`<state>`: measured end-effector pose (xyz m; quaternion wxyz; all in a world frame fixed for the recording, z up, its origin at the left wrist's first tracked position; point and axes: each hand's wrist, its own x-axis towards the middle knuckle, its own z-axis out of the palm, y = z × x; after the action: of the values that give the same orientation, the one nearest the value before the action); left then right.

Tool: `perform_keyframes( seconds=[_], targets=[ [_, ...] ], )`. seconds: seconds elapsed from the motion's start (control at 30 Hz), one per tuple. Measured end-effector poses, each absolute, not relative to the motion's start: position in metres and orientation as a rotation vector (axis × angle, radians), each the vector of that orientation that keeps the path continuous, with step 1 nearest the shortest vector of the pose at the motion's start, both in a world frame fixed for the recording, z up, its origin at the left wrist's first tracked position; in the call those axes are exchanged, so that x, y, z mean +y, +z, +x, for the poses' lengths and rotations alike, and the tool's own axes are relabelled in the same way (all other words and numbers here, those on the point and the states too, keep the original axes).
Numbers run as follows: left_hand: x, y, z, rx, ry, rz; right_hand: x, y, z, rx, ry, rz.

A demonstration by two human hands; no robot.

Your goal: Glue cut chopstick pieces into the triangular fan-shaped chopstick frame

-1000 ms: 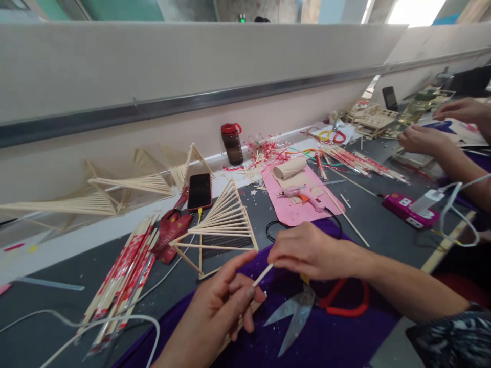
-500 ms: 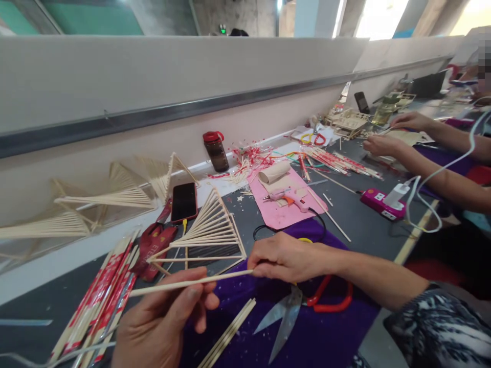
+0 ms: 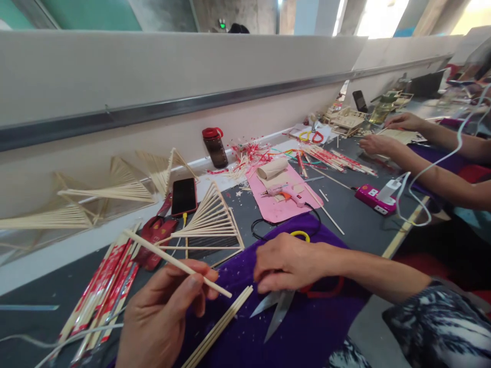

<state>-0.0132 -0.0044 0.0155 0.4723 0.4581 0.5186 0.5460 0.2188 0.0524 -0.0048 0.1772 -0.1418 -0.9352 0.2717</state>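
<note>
Holds a thin bare wooden stick [image 3: 153,250] pinched in the left hand [image 3: 164,312], slanting above the purple cloth [image 3: 307,337]. Rests the curled right hand [image 3: 286,263] on red-handled steel scissors [image 3: 274,306]; cannot tell whether gripping. Shows one fan-shaped stick frame [image 3: 209,225] complete on the grey surface [image 3: 356,214]; apparently leaves the loose bare sticks [image 3: 218,329] unassembled.

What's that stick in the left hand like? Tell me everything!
The stick is one thin, straight, pale wooden chopstick, unwrapped. The left hand pinches it near its lower end between thumb and fingers, so it slants up to the left, lower tip over the purple cloth. The right hand is apart from it.
</note>
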Motion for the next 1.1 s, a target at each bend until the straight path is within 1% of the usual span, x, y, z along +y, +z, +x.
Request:
perform_keyframes(
  seconds=[0.13,0.2,0.33,0.5,0.67,0.9,1.03,1.1],
  targets=[
    [-0.004,0.013,-0.017,1.244,1.275,1.13,0.03,-0.023,0.239,-2.929,0.436,-0.46],
    [-0.004,0.01,-0.015,1.247,1.222,1.137,0.02,-0.031,0.244,-3.008,0.347,-0.49],
    [-0.009,0.007,-0.006,1.239,1.133,1.138,0.011,-0.036,0.247,-3.018,0.344,-0.589],
    [-0.013,0.008,0.005,1.18,1.007,1.138,0.01,-0.043,0.248,-2.939,0.441,-0.735],
    [-0.015,0.002,0.01,1.115,0.961,1.17,0.01,-0.06,0.251,-2.844,0.505,-0.815],
    [-0.028,0.003,0.023,1.078,0.811,1.231,0.011,-0.073,0.259,-2.827,0.316,-0.746],
    [-0.059,0.014,0.012,0.891,0.565,1.443,0.015,-0.095,0.273,-2.771,0.075,-0.635],
    [-0.08,0.014,0.001,0.809,0.502,1.527,0.016,-0.108,0.281,-2.745,0.037,-0.611]
  ],
)
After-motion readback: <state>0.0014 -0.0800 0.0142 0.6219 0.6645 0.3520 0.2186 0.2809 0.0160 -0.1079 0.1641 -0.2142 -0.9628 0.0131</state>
